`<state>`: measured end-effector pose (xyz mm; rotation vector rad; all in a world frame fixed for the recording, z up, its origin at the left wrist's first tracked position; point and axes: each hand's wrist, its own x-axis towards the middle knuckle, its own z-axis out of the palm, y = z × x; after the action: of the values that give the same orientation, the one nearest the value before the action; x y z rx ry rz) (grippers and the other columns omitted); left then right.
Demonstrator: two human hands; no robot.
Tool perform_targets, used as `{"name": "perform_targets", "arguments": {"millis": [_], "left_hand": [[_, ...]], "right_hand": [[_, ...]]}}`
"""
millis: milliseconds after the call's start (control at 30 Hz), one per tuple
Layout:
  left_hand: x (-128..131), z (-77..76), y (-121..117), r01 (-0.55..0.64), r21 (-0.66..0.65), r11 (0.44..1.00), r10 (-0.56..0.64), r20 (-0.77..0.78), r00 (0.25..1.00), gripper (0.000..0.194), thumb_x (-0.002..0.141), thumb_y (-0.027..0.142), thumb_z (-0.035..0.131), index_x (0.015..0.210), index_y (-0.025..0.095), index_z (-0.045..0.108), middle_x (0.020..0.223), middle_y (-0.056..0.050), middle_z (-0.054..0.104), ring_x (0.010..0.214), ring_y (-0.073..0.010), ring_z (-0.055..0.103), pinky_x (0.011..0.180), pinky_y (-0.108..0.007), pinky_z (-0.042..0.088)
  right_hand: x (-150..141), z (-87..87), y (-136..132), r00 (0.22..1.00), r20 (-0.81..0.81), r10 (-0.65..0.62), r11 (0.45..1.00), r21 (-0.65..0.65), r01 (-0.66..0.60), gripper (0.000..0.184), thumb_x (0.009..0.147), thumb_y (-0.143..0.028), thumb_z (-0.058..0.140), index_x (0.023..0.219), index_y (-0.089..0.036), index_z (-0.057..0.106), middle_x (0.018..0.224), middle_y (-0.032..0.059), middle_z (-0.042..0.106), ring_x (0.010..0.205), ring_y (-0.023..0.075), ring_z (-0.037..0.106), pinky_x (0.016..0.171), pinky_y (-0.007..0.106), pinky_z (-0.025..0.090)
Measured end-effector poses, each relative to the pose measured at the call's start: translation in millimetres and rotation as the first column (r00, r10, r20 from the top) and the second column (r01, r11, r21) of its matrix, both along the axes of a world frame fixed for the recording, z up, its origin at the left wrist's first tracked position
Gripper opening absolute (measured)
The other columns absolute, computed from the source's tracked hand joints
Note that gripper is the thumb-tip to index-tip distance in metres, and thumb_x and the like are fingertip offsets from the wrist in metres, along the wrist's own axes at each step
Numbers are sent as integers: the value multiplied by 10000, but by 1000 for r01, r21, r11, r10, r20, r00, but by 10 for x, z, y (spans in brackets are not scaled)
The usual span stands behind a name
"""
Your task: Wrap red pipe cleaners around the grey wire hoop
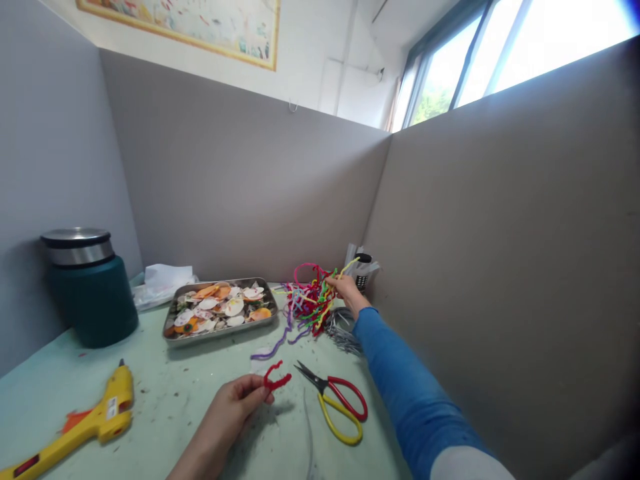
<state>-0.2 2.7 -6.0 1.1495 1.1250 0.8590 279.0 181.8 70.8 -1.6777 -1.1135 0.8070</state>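
Note:
My left hand (235, 403) is low over the pale green table (165, 407), pinching a short bent red pipe cleaner (276, 378) between thumb and fingers. My right hand (346, 288), in a blue sleeve, reaches to the far corner and is closed on strands in a tangled pile of coloured pipe cleaners (309, 298). A yellow strand sticks up past its fingers. Scissors (338, 399) with red and yellow handles lie shut on the table between my two arms.
A metal tray (173, 320) of orange and white painted shells sits at the back. A dark green jar (90, 287) with a steel lid stands far left, a yellow glue gun (95, 420) lies front left. Grey wire (343, 328) lies under my right wrist. Grey partitions wall the desk.

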Motion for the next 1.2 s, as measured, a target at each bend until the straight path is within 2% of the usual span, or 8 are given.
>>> {"name": "perform_targets", "arguments": {"millis": [167,267,433,500,567,600,833,1200], "left_hand": [[1,36,5,13,8,1000,-13,4,1000,459,548,559,687,690,131,597,391,81,365,289,-13,198,327,-178,81],[6,59,-7,10,19,1000,-11,23,1000,449,557,538,682,719,128,598,478,49,480,296,-7,216,321,-176,98],[-6,93,-46,-4,52,999,3,36,999,416,582,507,684,726,127,597,449,62,451,309,-16,219,332,-178,102],[-29,120,-68,5,67,998,-8,52,999,405,611,505,675,735,126,603,402,86,372,318,-24,213,343,-177,106],[-57,152,-87,15,78,997,-21,71,997,396,641,496,667,752,121,608,412,83,377,330,-24,216,351,-177,112],[-71,167,-93,15,82,996,-22,84,996,390,648,487,669,765,119,610,442,71,423,335,-20,223,353,-177,116],[-112,160,-57,-14,37,999,6,208,978,349,649,436,693,762,121,592,418,77,415,332,-20,232,351,-172,132],[-125,96,-44,16,-77,997,11,341,940,282,661,373,713,730,130,588,374,89,354,308,-14,210,338,-167,119]], "right_hand": [[-13,67,-166,994,94,-52,995,89,44,158,825,-234,591,908,-101,614,856,61,633,766,163,614,662,283,489],[-94,114,-405,986,147,-84,976,210,52,201,761,-151,597,953,-105,632,945,117,640,917,217,596,724,270,450],[-616,-22,-994,944,213,252,922,243,-301,148,747,-225,596,846,-173,693,850,47,674,818,184,606,728,269,456],[-877,-180,-1225,851,199,486,839,164,-518,103,666,-234,680,750,-184,712,680,1,663,634,153,602,628,251,464],[-1086,-360,-1403,624,30,781,615,139,-776,180,692,-301,678,805,-166,716,710,15,665,658,149,599,641,257,455],[-1161,-444,-1467,564,-87,821,570,163,-805,244,699,-346,679,858,-164,710,738,25,665,670,152,599,634,261,453],[-1287,-647,-1586,611,-255,749,659,382,-648,260,735,-367,667,919,-186,696,833,29,646,618,100,537,605,230,417],[-1334,-654,-1670,575,-224,787,609,434,-664,241,759,-333,650,946,-180,658,761,8,590,681,119,538,635,228,421]]}}
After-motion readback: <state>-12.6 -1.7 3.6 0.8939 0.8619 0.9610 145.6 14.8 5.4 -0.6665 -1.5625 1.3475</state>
